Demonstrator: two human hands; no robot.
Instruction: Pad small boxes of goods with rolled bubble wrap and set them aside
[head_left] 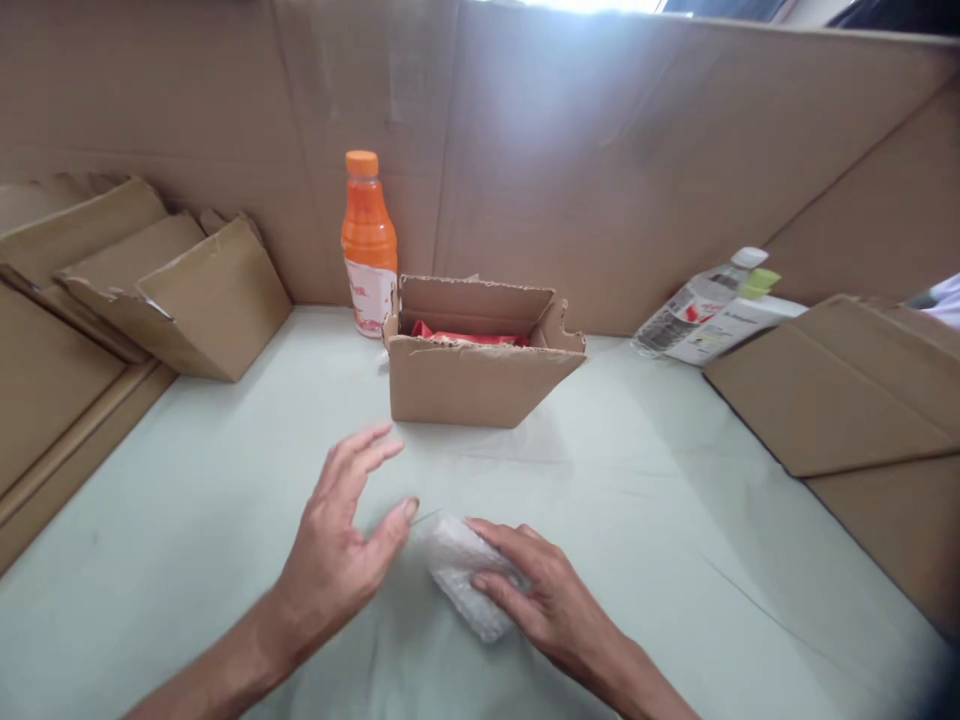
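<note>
Right fingers (517,548) grip a crinkly, translucent bundle (459,570) (blocky, with softly rounded corners).

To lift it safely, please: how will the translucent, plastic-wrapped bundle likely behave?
The translucent, plastic-wrapped bundle probably gives slightly, as its surface looks wrinkled. Its blocky shape suggests little rolling. Its weight cannot be judged.

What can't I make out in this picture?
All in the head view:
- Whatever may be inside the clear plastic bundle: cloudy layers hide it, and the right hand covers part of its side.
- The lower part of the red item: hidden by the front wall of the open carton.
- Small print on the orange bottle's label: too small and blurred.
- The whitish item at far right: cut off by the picture's edge.
</note>
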